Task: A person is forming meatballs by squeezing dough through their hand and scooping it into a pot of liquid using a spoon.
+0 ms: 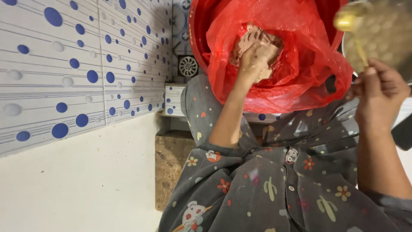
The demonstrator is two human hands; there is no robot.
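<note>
I see the left hand (256,60) down inside the red plastic bag (296,81), fingers closed around a clump of pinkish-brown paste (257,36); the bag lines a red tub (196,30). The right hand (380,88) is clamped on a yellow-handled ladle (352,25), held over a blurred metal pot (386,34). Blue-dotted wall tiles (77,64) stand to the left.

head view, steeply downward, close, over lap
</note>
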